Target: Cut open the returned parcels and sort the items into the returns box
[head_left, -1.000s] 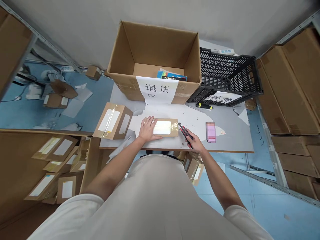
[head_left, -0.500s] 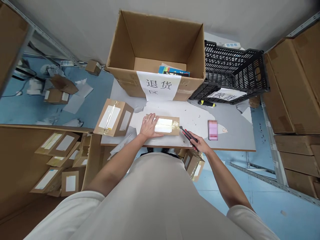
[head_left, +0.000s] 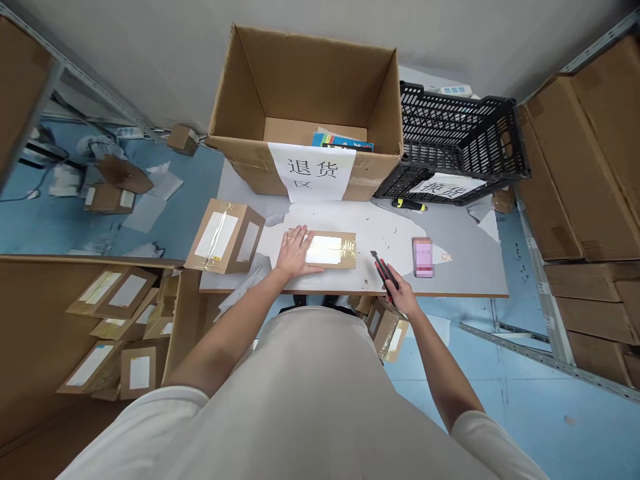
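Laying our left hand point(head_left: 296, 255) flat over the left end of the small cardboard box point(head_left: 330, 250), we have the palm turned down and the thumb stretched away from the fingers. This small box rests near the front edge of the grey and white table point(head_left: 470, 267), just before our body, with a white label and shiny tape on its upper face. Our right hand point(head_left: 401, 295) is curled around the black and red cutter point(head_left: 385, 272), which is at the right of the small box and apart from it. The cutter's tip points away from us and a little to the left; how much blade is out, we cannot tell.

To the right of the cutter lies a phone point(head_left: 423, 257), its pink screen blurred. At the left of our left hand stands a bigger taped box point(head_left: 225, 237). Behind the small box we see a large carton point(head_left: 250, 163), with a paper sheet point(head_left: 314, 188) of Chinese characters on its front and some colourful flat items point(head_left: 345, 142) inside. Beside this carton is a black plastic crate point(head_left: 523, 165), and in front of the crate lies a black and yellow tool point(head_left: 409, 205).
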`<state>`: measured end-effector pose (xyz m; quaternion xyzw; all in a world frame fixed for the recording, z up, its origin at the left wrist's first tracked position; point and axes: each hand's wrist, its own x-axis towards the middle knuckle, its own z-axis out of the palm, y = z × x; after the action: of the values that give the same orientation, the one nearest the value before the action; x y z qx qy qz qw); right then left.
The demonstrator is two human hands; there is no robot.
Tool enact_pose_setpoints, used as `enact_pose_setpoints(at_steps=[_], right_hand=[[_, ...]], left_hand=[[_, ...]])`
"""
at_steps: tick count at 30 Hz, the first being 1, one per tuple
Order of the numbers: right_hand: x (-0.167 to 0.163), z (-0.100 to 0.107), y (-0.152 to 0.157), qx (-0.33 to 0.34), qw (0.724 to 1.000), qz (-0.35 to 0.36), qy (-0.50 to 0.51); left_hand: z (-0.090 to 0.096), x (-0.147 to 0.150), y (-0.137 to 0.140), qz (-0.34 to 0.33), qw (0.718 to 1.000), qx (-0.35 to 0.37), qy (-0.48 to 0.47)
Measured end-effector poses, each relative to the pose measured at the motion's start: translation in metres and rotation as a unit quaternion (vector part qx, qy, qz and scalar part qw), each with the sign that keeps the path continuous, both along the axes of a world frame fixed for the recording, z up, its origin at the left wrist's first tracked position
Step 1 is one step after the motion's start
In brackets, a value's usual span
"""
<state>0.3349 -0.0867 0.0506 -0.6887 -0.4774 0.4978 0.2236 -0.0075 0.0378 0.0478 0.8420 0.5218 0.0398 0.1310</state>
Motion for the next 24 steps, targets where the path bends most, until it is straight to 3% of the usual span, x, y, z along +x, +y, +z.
enact_pose_setpoints(at_steps=[5, 10, 14, 16, 19, 21, 24], right_hand=[[-0.013, -0.036, 0.024, 0.004, 0.967, -0.036, -0.252], [-0.038, -0.065, 0.045, -0.052, 0.91, 0.049, -0.409], [-0.043, -0.073, 0.044, -0.058, 0.883, 0.112, -0.452], [-0.042, -0.066, 0.049, -0.003, 0.888, 0.101, -0.448], [-0.047, -0.04, 0.072, 0.184, 0.897, 0.09, -0.391], [-0.058, -0.018, 0.095, 0.27, 0.883, 0.172, -0.344], [-0.079, 0.005, 0.124, 0.274, 0.84, 0.342, -0.322]], left_hand=[[0.0, -0.001, -0.004, -0.003, 1.0, 0.026, -0.01], [-0.001, 0.004, -0.013, 0.002, 0.995, 0.092, -0.039], [-0.005, 0.008, -0.027, -0.025, 0.994, 0.087, -0.054], [-0.008, 0.008, -0.036, -0.027, 0.994, 0.087, -0.063], [-0.014, 0.005, -0.048, -0.045, 0.992, 0.091, -0.077], [-0.02, 0.002, -0.052, -0.052, 0.991, 0.09, -0.083], [-0.031, 0.0, -0.053, -0.048, 0.991, 0.09, -0.091]])
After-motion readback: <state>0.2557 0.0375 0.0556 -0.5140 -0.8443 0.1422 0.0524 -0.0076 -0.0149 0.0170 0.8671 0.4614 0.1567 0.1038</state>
